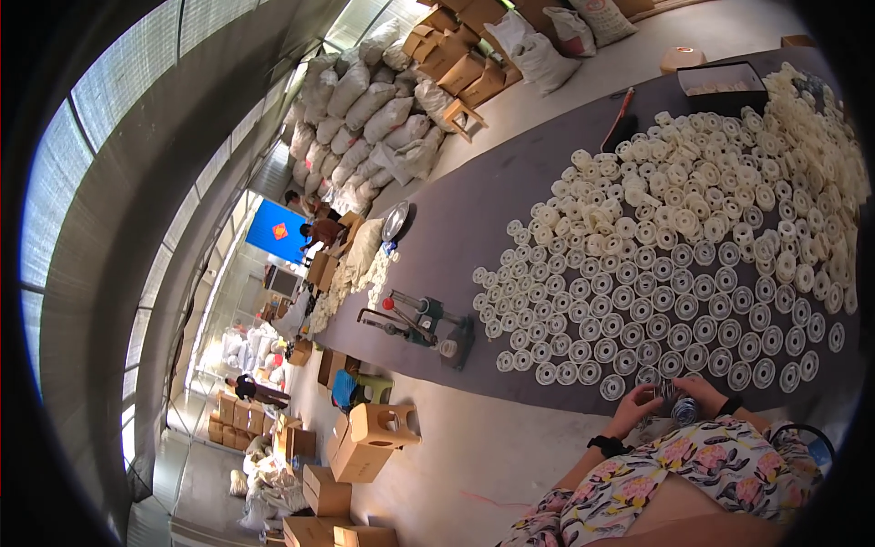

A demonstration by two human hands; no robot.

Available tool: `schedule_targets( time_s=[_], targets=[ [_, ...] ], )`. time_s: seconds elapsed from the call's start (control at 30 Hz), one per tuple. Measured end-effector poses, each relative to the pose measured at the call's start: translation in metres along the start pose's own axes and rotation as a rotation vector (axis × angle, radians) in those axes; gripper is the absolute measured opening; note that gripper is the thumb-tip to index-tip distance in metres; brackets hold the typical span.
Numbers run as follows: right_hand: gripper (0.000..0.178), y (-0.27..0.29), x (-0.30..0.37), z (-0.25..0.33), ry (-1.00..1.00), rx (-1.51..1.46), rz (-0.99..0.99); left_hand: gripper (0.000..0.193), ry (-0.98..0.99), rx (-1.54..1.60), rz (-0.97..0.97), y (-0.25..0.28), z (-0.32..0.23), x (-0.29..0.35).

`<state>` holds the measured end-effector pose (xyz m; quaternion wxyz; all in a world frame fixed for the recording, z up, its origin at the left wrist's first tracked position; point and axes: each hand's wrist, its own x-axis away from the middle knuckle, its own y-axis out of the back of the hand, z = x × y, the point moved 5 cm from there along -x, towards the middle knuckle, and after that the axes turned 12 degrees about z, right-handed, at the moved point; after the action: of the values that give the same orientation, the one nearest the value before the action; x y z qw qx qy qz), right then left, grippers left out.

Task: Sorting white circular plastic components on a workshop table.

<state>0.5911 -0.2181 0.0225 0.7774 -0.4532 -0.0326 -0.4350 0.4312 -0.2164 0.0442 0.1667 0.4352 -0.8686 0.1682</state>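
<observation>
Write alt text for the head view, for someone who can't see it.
A person's left hand and right hand are close together at small grey items, too unclear to identify, beside a dark table spread with pale round pieces. A lever press with a red knob stands there; piled sacks lie beyond.

Head-high fisheye — down across table (474, 205)

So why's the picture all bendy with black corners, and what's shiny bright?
In the head view, a fisheye lens bends the window panels and blacks out the corners; also in the head view, those panels glow bright, the dark table much dimmer.
</observation>
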Motion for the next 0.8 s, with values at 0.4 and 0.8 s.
schedule_targets(
  time_s=[0.4,0.8],
  targets=[
    [0.021,0.044,0.008,-0.003,0.054,0.109,0.01,0.039,0.095,0.042,-0.077,-0.035,0.001,-0.018],
    [0.024,0.06,0.028,0.021,-0.011,0.052,0.07,0.041,0.048,-0.075,-0.076,-0.052,-0.006,-0.047]
  ],
)
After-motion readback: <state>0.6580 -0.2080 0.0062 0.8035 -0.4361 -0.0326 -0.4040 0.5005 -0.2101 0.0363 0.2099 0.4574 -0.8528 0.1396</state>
